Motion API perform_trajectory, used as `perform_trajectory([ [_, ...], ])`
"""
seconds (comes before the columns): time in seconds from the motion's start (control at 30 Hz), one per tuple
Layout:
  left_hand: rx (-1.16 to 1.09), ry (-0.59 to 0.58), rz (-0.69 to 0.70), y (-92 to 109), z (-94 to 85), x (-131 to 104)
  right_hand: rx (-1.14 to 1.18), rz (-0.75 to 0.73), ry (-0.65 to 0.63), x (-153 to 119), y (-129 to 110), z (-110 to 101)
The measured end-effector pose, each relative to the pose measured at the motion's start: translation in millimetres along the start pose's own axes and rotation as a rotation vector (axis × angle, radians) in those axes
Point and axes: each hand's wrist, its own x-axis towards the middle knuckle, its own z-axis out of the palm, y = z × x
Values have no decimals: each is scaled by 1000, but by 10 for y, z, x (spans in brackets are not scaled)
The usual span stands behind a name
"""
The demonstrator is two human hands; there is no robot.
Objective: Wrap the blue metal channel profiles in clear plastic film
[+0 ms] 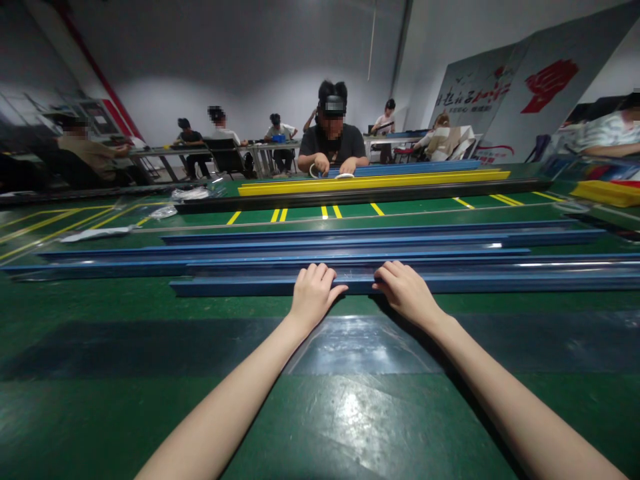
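A long blue plastic channel (240, 287) lies across the green tabletop (125, 427) in front of me. My left hand (314, 290) is closed over its near wall, fingers bent into the channel and thumb along the front. A short stretch to the right, my right hand (405, 290) curls over the same wall; its fingertips are partly hidden. Between the hands, the channel's inside looks shiny, as if it holds clear film. Closer to me, under my forearms, a wide transparent plastic strip (355, 343) lies flat on the table.
More blue channels (110, 269) lie parallel just beyond. Farther off are a black strip (360, 197), a yellow channel (380, 180) and crumpled clear plastic (193, 193). Across the table a person (333, 143) handles white rings. A yellow tray (607, 193) stands at right.
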Motion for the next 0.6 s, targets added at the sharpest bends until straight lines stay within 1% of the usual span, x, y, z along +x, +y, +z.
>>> perform_trajectory([
  [0.3,-22,1,26,-15,2,-11,-103,-16,-9,35,9,-94],
  [0.6,47,-45,26,-1,-7,-8,-98,45,-23,-123,217,-205],
])
